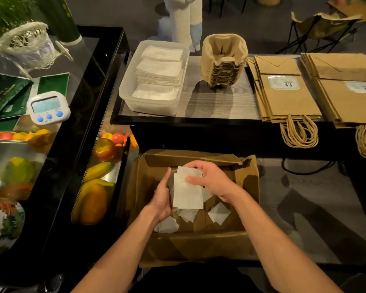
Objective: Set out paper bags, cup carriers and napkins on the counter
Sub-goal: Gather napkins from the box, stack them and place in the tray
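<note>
Plainly thin, white, rectangular napkins (187,193).

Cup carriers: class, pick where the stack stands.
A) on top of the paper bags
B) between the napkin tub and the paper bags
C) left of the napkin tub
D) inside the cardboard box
B: the cup carriers stand on the counter, napkin tub on one side, paper bags on the other.

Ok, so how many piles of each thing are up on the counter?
napkin piles in the tub: 3
cup carrier stack: 1
paper bag piles: 2
Total: 6
</note>
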